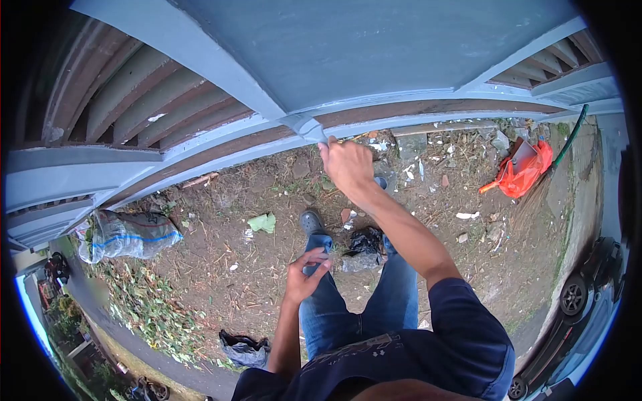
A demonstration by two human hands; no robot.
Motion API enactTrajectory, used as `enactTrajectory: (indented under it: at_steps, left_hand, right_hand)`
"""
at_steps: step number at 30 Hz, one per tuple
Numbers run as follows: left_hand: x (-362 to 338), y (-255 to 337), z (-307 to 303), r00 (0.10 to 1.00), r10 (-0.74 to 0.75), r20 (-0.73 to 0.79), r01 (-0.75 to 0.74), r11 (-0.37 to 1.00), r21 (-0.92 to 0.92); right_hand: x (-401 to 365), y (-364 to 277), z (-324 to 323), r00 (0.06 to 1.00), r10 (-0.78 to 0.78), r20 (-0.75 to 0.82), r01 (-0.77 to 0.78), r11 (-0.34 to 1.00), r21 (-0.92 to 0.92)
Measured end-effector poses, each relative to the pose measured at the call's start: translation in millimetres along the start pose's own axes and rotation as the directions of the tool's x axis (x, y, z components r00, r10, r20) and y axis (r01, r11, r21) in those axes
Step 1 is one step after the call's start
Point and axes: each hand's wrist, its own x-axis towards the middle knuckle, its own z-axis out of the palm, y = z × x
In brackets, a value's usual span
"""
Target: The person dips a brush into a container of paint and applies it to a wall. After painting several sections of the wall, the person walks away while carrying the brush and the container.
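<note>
My right hand reaches forward with its fingers closed on a flat, wide-ended, blue-grey tool. The tool's broad end lies against the blue-grey painted frame, at the lower left corner of a large smooth panel. Lower down, my left hand is held in front of my left leg, its fingers curled in towards the thumb. Something pale grey shows at those fingertips, too small to name.
Brown slats fill the left opening. On the littered soil are a filled plastic sack, an orange-red bag, black plastic between my legs, and another black bag. A green-handled broom and a parked car are at the right.
</note>
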Motion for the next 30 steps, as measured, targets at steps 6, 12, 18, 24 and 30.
enactTrajectory:
  at_steps: [6, 12, 18, 24, 30]
  left_hand:
    - [-3.5, -17.7, -3.4, 0.999, -0.016, -0.036, 0.016, 1.000, 0.008]
    - [0.8, -2.5, 7.9, 1.000, 0.017, 0.002, -0.017, 1.000, 0.027]
    - [-2.0, 8.0, 9.0, 0.999, 0.030, 0.012, -0.030, 1.000, -0.001]
    - [-9.8, -7.9, 1.8, 0.999, -0.030, 0.010, 0.030, 0.999, 0.046]
    - [-2.2, -1.6, 4.4, 0.999, -0.035, -0.001, 0.035, 0.996, 0.077]
  right_hand:
    - [-23.0, 87.8, -55.2, 0.957, 0.203, -0.209, -0.239, 0.957, -0.165]
    - [-43.2, 91.4, -63.7, 0.886, 0.282, -0.367, -0.364, 0.915, -0.175]
    - [-13.7, 18.4, -18.5, 0.959, 0.171, -0.226, -0.201, 0.972, -0.119]
    - [-16.3, -12.0, 5.4, 0.992, 0.055, -0.115, -0.062, 0.996, -0.057]
    - [-17.8, 3.4, -8.8, 0.989, -0.018, -0.144, 0.012, 0.999, -0.039]
